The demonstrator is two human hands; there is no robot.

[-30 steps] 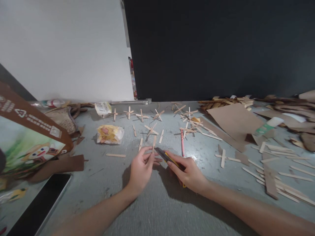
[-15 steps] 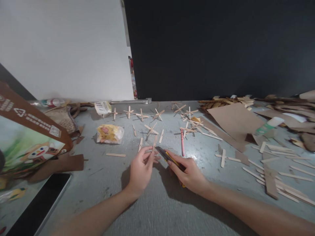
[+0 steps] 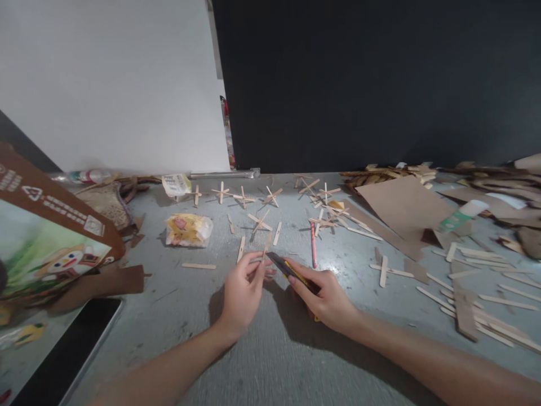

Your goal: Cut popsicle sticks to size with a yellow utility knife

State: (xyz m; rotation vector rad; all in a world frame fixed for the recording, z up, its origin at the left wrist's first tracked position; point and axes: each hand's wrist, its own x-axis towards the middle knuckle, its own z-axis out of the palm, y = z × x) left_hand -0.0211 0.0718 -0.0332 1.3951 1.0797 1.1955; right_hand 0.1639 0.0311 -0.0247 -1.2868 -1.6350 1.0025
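Over the grey table my left hand (image 3: 243, 290) pinches a wooden craft stick (image 3: 267, 244) that points up and away from me. My right hand (image 3: 327, 296) is wrapped round a black and yellow utility knife (image 3: 296, 273). The knife's front end meets the stick close to my left fingertips; the blade itself is too small to make out. Just beyond my hands lie single craft sticks (image 3: 277, 233) and a crossed pair of sticks (image 3: 259, 223). A red pencil (image 3: 313, 245) rests beyond my right hand.
Several stick crosses (image 3: 222, 193) stand along the back. Loose sticks and a cardboard strip (image 3: 465, 316) are scattered at right, with a cardboard sheet (image 3: 404, 206) and a green-white glue tube (image 3: 464, 216) behind. At left are a phone (image 3: 70, 349), a printed bag (image 3: 59, 237) and a yellow packet (image 3: 188, 230).
Almost nothing differs. Both hands keep the same hold, with the knife still against the stick.
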